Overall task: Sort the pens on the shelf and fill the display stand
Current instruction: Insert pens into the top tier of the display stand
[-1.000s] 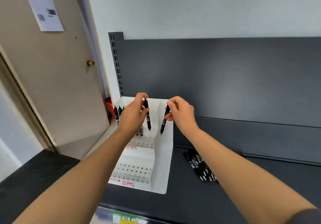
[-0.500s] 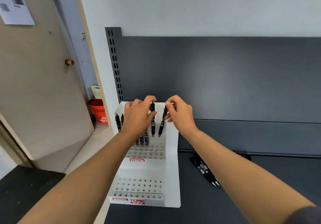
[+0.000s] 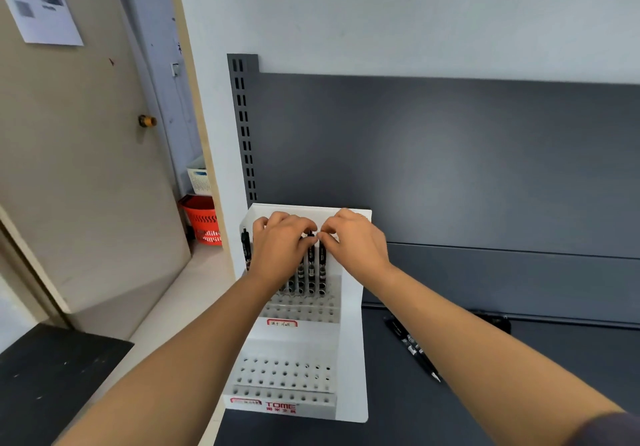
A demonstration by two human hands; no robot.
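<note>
A white tiered display stand [image 3: 351, 359] with rows of holes sits at the left end of the dark shelf [image 3: 450, 407]. Several black pens stand upright in its upper tier. My left hand [image 3: 280, 248] pinches the top of one black pen [image 3: 310, 265] standing in a hole. My right hand [image 3: 356, 241] pinches the top of the neighbouring black pen [image 3: 322, 265], also seated in a hole. Another pen [image 3: 246, 248] stands at the stand's left edge. A few loose black pens [image 3: 412, 348] lie on the shelf to the right, partly hidden behind my right forearm.
The shelf's dark back panel [image 3: 450, 168] rises behind the stand, with a slotted upright [image 3: 244, 127] at its left. Left of the shelf are a beige door [image 3: 79, 168], a red basket [image 3: 202, 218] and a white basket [image 3: 199, 177] on the floor.
Both hands have lowered their pens from above the stand into holes in the upper tier. The camera has moved closer and tilted down.
</note>
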